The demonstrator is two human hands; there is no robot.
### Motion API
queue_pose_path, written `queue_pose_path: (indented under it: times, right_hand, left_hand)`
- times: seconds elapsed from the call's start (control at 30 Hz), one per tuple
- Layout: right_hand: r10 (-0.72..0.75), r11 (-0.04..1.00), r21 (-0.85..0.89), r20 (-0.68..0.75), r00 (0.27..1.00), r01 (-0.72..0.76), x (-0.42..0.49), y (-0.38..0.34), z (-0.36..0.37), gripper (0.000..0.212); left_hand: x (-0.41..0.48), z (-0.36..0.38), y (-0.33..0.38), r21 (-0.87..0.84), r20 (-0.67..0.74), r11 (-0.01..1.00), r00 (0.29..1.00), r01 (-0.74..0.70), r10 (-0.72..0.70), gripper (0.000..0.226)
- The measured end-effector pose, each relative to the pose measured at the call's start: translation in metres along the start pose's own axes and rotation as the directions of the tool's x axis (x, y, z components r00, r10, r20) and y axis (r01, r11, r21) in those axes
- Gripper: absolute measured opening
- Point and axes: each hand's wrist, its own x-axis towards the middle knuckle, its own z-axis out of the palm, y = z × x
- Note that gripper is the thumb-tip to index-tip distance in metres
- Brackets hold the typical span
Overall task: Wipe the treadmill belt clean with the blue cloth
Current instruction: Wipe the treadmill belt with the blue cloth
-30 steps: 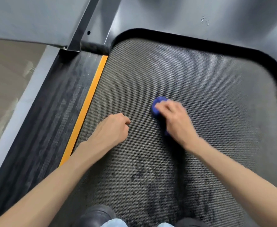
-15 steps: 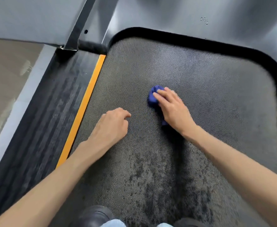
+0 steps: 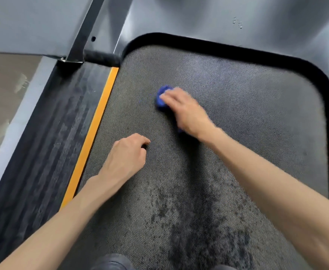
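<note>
The risks, as I judge them: the left hand is leaning on the treadmill belt at about 8 o'clock, just inside the orange strip. If the belt is rolling under that weight, the person could be pitching forward. Farther right, the blue cloth is bunching into a small wad, so each pass is covering only a narrow lane. The dark blotches at 6 o'clock are sitting well apart from it and may be getting missed. A wad pressed this loosely could also be slipping out from under the palm.

The left grip is curling into a loose fist, holding nothing, its index fingertip touching the belt. The cloth is lying near 11 o'clock on the belt. The right hand is lying over it with its grip fairly flat, pressing rather than pinching. Blur is hiding the thumb.
</note>
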Motion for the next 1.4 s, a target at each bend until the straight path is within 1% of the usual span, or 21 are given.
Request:
queue_pose_path:
  times: [0.07,0.13,0.2,0.27,0.37,0.47,0.57,0.67,0.73,0.77,0.83,0.93,1.0,1.03,1.1,1.13,1.2,1.27,1.3,1.33,1.4]
  right_hand:
    - [0.309,0.951,0.006,-0.1,0.946,-0.31,-0.008,0.046,-0.022,0.066]
    - [0.607,0.793,0.073,-0.19,0.772,-0.605,-0.024,0.075,-0.041,0.07]
    - [0.749,0.656,0.139,-0.248,0.615,-0.742,-0.034,0.066,-0.039,0.065]
    - [0.675,0.728,0.112,-0.29,0.679,-0.676,-0.043,0.028,-0.021,0.056]
    - [0.242,0.97,0.042,-0.146,0.959,-0.238,-0.075,-0.035,0.006,0.046]
    - [-0.117,0.993,-0.005,0.051,0.992,0.117,-0.122,-0.026,-0.003,0.048]
    - [0.18,0.983,-0.019,-0.03,0.983,-0.18,-0.159,0.031,-0.027,0.045]
    - [0.639,0.76,0.053,-0.244,0.729,-0.648,-0.188,0.075,-0.056,0.042]
    - [0.791,0.571,0.094,-0.329,0.516,-0.816,-0.191,0.061,-0.058,0.045]
    - [0.793,0.557,0.087,-0.35,0.498,-0.826,-0.191,0.04,-0.052,0.048]
    - [0.682,0.715,0.058,-0.278,0.676,-0.697,-0.194,-0.015,-0.031,0.056]
    - [0.219,0.976,-0.01,0.006,0.976,-0.219,-0.215,-0.075,-0.013,0.064]
    - [-0.069,0.994,-0.08,0.136,0.988,0.08,-0.229,-0.052,-0.025,0.062]
    - [-0.065,0.993,-0.093,0.146,0.987,0.079,-0.234,-0.031,-0.033,0.062]
    - [0.203,0.977,-0.078,0.041,0.978,-0.2,-0.243,0.014,-0.049,0.061]
    - [0.39,0.919,-0.045,-0.038,0.92,-0.392,-0.248,0.036,-0.057,0.059]
    - [0.657,0.745,0.033,-0.206,0.725,-0.666,-0.25,0.058,-0.066,0.055]
    - [0.762,0.615,0.08,-0.314,0.566,-0.784,-0.236,0.044,-0.06,0.053]
    - [0.758,0.623,0.099,-0.323,0.567,-0.776,-0.226,0.028,-0.054,0.052]
    - [0.708,0.692,0.108,-0.296,0.642,-0.713,-0.219,0.007,-0.048,0.048]
    - [0.453,0.891,0.091,-0.137,0.881,-0.444,-0.212,-0.033,-0.033,0.041]
  left_hand:
    - [0.0,0.001,-0.004,-0.003,0.021,1.0,1.0,-0.012,0.012,0.037]
    - [0.002,0.002,-0.005,0.0,0.026,1.0,0.999,-0.022,0.022,0.036]
    - [0.003,0.004,-0.001,-0.001,0.02,0.998,0.998,-0.06,0.06,0.035]
    - [0.004,0.007,0.006,-0.023,-0.026,0.991,0.991,-0.135,0.134,0.036]
    - [0.007,0.012,0.017,-0.031,-0.059,0.983,0.982,-0.18,0.178,0.041]
    - [0.004,0.018,0.024,-0.037,-0.029,0.981,0.982,-0.188,0.187,0.044]
    - [-0.002,0.022,0.02,-0.054,0.015,0.984,0.985,-0.171,0.172,0.042]
    - [-0.004,0.024,0.021,-0.048,0.027,0.977,0.978,-0.206,0.207,0.039]
    - [-0.003,0.025,0.028,-0.047,0.041,0.971,0.971,-0.234,0.236,0.042]
    - [-0.002,0.026,0.031,-0.049,0.048,0.968,0.968,-0.246,0.248,0.044]
    - [0.0,0.028,0.036,-0.053,0.051,0.965,0.964,-0.257,0.26,0.04]
    - [0.001,0.033,0.038,-0.048,0.048,0.964,0.963,-0.263,0.265,0.04]
    - [0.0,0.037,0.036,-0.052,0.063,0.964,0.963,-0.26,0.263,0.044]
    - [0.0,0.038,0.036,-0.059,0.071,0.966,0.964,-0.251,0.255,0.045]
    - [0.0,0.041,0.036,-0.07,0.086,0.967,0.965,-0.244,0.25,0.045]
    - [0.0,0.042,0.037,-0.075,0.087,0.966,0.964,-0.247,0.253,0.045]
    - [0.002,0.044,0.04,-0.098,0.082,0.962,0.962,-0.254,0.262,0.041]
    - [0.006,0.044,0.044,-0.138,0.068,0.954,0.958,-0.268,0.279,0.043]
    - [0.008,0.044,0.047,-0.146,0.06,0.951,0.957,-0.272,0.283,0.046]
    - [0.01,0.045,0.05,-0.147,0.054,0.951,0.957,-0.273,0.284,0.047]
    - [0.012,0.044,0.055,-0.139,0.038,0.947,0.953,-0.291,0.299,0.046]
